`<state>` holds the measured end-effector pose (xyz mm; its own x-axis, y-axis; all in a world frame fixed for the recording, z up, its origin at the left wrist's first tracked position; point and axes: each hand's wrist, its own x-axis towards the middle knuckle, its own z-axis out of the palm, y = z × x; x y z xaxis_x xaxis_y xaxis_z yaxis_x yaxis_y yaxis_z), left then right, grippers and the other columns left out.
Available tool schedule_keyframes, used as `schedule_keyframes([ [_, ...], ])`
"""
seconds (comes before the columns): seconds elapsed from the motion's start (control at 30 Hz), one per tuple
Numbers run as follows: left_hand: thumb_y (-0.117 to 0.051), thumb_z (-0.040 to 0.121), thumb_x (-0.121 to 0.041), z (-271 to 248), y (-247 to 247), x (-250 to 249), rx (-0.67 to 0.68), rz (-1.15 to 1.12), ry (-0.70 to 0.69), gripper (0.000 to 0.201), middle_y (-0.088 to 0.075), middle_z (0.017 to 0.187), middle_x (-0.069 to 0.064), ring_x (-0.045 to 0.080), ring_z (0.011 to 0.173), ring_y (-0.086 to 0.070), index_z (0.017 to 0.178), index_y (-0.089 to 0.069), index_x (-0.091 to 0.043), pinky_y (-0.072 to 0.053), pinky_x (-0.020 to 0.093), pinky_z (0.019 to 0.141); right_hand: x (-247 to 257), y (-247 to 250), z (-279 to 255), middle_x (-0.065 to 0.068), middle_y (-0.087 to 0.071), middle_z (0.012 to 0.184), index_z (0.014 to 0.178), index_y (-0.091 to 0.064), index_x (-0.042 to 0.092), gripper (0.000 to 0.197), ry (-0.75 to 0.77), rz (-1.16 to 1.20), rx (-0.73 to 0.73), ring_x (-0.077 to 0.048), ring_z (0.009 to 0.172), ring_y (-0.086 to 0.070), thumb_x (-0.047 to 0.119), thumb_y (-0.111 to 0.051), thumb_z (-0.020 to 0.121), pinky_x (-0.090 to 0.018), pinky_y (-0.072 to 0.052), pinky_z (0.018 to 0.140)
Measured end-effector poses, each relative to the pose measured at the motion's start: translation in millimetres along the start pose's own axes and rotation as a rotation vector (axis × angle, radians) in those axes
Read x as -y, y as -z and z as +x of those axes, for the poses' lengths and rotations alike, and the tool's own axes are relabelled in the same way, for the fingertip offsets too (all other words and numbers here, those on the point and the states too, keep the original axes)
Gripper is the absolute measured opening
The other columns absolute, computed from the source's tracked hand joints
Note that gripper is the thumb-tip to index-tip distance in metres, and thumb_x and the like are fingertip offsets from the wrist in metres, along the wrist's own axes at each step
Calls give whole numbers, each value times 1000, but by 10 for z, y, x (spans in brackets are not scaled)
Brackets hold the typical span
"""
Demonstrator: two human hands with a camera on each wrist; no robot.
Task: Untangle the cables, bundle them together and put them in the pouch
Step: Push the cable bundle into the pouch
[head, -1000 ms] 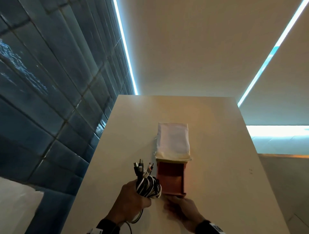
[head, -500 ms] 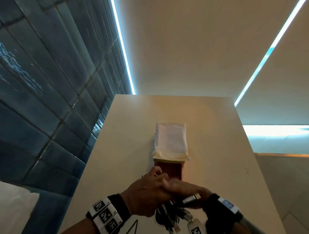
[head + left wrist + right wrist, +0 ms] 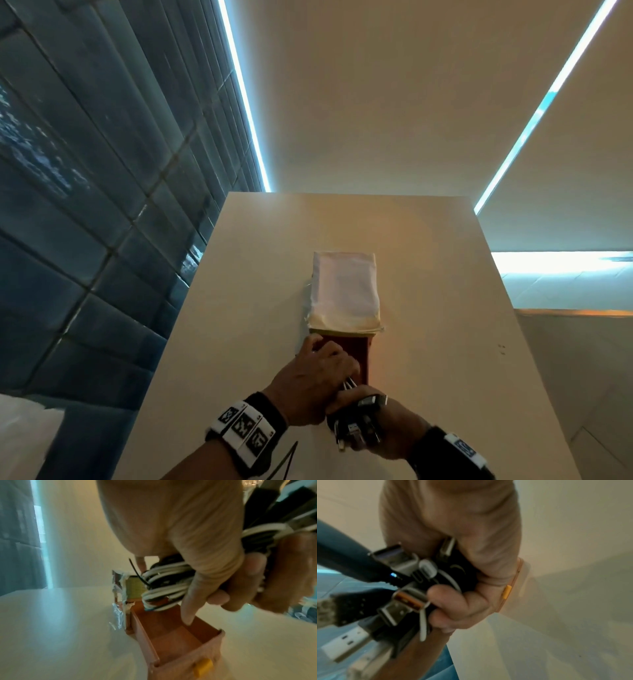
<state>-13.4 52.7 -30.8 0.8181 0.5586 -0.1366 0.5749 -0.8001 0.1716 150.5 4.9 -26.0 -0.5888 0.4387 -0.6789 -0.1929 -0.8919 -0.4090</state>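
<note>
A bundle of white and black cables [image 3: 356,428] hangs just over the open wooden drawer [image 3: 358,349], plug ends toward me. My left hand [image 3: 315,377] grips the coiled part [image 3: 164,586], and one finger points down into the drawer [image 3: 171,635]. My right hand [image 3: 394,435] grips the plug end, where several USB connectors [image 3: 406,599] stick out past its fingers [image 3: 464,601]. The white cloth pouch [image 3: 344,291] lies flat on top of the small box behind the drawer. Its opening is not visible.
The white table [image 3: 239,308] is narrow, with a dark blue tiled wall [image 3: 85,205] close along its left edge and a drop on the right. The drawer front has a yellow knob [image 3: 203,667]. Crumpled tape [image 3: 118,614] sticks to the box's left side.
A second ago my left hand held the bundle upright left of the drawer while my right hand was at the drawer front. Now both hands hold the bundle, laid over above the drawer.
</note>
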Motion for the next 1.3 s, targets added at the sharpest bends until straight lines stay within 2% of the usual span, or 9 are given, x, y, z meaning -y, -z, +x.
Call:
schedule_keyframes([
  [0.13,-56,62,-30,-184,-124,146,-169,-277,485,80,-38,130,-4,18,124,-35,137,-32,-24,-27,41,105,-39,101,180,-13,-57,65,72,-62,0,13,-60,209,-70,-21,42,-53,8,-60,82,-23,-41,35],
  [0.23,-69,65,-19,-358,-381,145,-367,-450,767,50,-44,102,-10,15,94,-49,105,-40,-30,-44,30,77,-38,197,357,-12,-59,71,76,-65,3,12,-65,307,-111,-20,43,-55,16,-65,78,-19,-40,33],
  [0.37,-68,80,-47,-321,-734,114,-171,-679,995,44,-50,98,-7,12,88,-53,107,-39,-27,-40,25,68,111,206,491,-15,-63,72,82,-67,0,21,-44,355,-160,-20,42,-56,19,-67,74,-19,-40,30],
  [0.63,-40,87,-40,-127,-936,59,-14,-796,897,35,-58,99,7,26,94,-57,109,-62,-24,-45,34,76,223,232,892,-27,-64,93,108,-59,-10,36,83,147,-425,-37,78,-63,4,-66,75,-40,-55,66],
  [0.8,-31,83,-46,-147,-1018,78,-14,-794,891,49,-54,96,9,29,90,-55,101,-64,-15,-45,40,77,231,208,1047,-21,-71,85,89,-69,-4,21,223,-212,-707,-31,69,-68,0,-75,69,-31,-56,54],
  [0.97,-48,96,-34,-143,-958,26,-154,-772,917,25,-44,99,0,24,92,-56,114,-59,-20,-40,27,69,254,219,1057,-13,-70,106,110,-67,5,41,226,-615,-733,-24,93,-66,34,-72,81,-28,-51,73],
  [1.1,-59,89,-28,-160,-953,12,-293,-774,880,53,-45,115,-2,20,105,-57,138,-41,-25,-45,23,74,237,140,1010,-21,-50,135,135,-41,2,94,155,-774,-818,-35,122,-51,73,-56,75,-39,-44,100],
  [1.2,-63,88,-33,-217,-913,35,-340,-767,809,57,-44,114,-11,5,98,-54,137,-35,-31,-41,8,69,192,107,860,-21,-43,136,136,-37,5,60,154,-1015,-766,-38,128,-41,51,-38,97,-41,-30,107],
  [1.3,-68,83,-29,-286,-883,53,-386,-732,737,58,-47,102,-17,-1,87,-52,132,-38,-35,-41,9,66,198,125,564,-15,-58,122,121,-50,7,34,259,-1077,-695,-27,103,-57,31,-39,100,-29,-45,83],
])
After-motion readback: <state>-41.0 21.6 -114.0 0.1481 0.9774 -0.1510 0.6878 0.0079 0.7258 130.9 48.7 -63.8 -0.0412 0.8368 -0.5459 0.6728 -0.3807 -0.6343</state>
